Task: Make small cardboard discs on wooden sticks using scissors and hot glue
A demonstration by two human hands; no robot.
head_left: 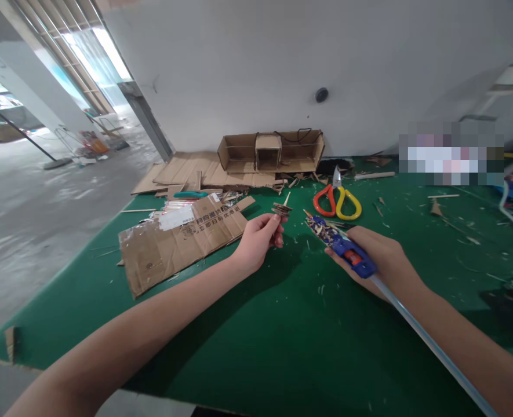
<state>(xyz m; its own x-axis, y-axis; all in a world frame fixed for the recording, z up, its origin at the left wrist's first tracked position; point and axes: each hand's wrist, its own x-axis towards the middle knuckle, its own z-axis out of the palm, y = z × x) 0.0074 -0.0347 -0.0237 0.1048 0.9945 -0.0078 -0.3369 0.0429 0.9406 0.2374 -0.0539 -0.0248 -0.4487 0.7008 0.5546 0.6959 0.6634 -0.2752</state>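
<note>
Two hands are busy above the green tabletop [282, 324]: the left hand [256, 240] has its fingers pinched together on one small cardboard-and-stick piece [281, 209], held in the air just beside the nozzle, and the right hand [378, 255] has its fingers wrapped around one blue glue gun [341, 243] with one long glue stick [430, 344] at its back. I think the hot tip could touch the left fingertips, because the piece is so small, or glue could drip on the tabletop. Nearby I count one pair of scissors [338, 200], one flat cardboard sheet [182, 240] and one open cardboard box [270, 150].
</note>
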